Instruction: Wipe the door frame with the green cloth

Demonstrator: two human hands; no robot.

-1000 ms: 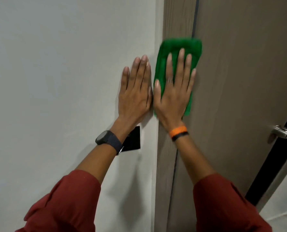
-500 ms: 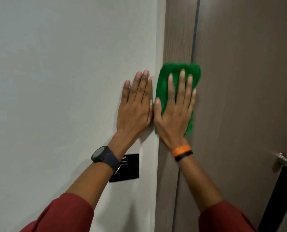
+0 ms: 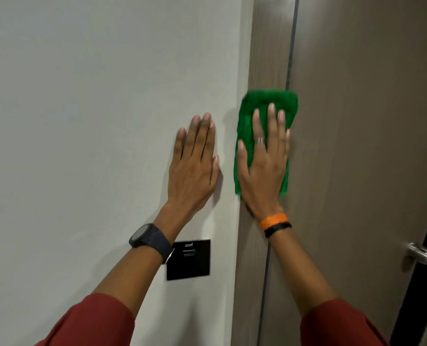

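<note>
The green cloth point(image 3: 251, 111) lies flat against the brown wooden door frame point(image 3: 269, 46), reaching over the gap onto the door. My right hand point(image 3: 264, 168) presses on the cloth with fingers spread and pointing up; it wears a ring and orange and black wristbands. My left hand point(image 3: 195, 166) rests flat on the white wall point(image 3: 95, 108) just left of the frame, holding nothing, with a dark watch on its wrist.
The brown door point(image 3: 369, 121) fills the right side, with a metal handle point(image 3: 420, 253) at its lower right edge beside a dark gap. A black switch panel point(image 3: 195, 263) sits on the wall under my left wrist.
Both hands and the cloth sit lower in view as my head tilted up; the black panel is now fully visible. My left hand has drawn slightly away from the right.
</note>
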